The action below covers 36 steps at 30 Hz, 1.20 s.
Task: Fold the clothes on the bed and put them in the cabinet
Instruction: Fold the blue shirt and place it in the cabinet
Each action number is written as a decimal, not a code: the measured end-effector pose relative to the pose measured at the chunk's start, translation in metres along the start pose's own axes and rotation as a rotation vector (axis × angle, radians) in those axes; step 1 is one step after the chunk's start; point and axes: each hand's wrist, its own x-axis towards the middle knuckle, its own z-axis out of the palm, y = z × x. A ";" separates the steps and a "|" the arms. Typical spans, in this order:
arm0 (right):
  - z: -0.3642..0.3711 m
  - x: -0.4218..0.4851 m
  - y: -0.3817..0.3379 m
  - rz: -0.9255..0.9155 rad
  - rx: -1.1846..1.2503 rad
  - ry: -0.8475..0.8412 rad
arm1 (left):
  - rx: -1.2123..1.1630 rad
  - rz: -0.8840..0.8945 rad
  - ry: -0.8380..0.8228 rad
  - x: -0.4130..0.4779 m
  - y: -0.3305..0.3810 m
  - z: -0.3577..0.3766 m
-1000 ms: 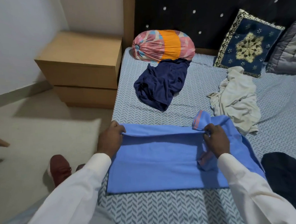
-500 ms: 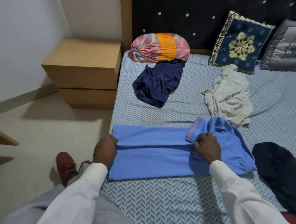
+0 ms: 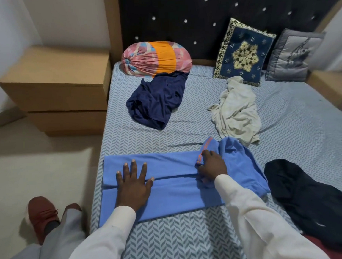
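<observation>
1. Lying folded lengthwise across the near left of the bed (image 3: 189,243): blue shirt (image 3: 174,195), left end at the mattress edge, open floor beyond
2. Pressing it flat with the left hand (image 3: 132,186), fingers spread straight
3. Gripping the bunched striped sleeve with the right hand (image 3: 212,166), fingers curled over it
4. Hemmed at right by a black garment (image 3: 308,194), partly cut off by the frame; bare sheet up to the navy garment (image 3: 157,102); cream garment (image 3: 237,111) touching the shirt's far right corner
5. Hidden under the right palm: sleeve end

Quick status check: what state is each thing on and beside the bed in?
Blue shirt: partly folded, flat on bed.
Left hand: open, pressing the shirt.
Right hand: gripping the shirt's sleeve.
Navy garment: crumpled, unfolded.
Cream garment: crumpled, unfolded.
Black garment: unfolded.
Cabinet: drawers closed.
</observation>
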 end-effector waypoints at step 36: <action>-0.043 0.065 0.071 0.215 0.390 -0.090 | 0.018 -0.109 -0.171 0.011 0.015 -0.001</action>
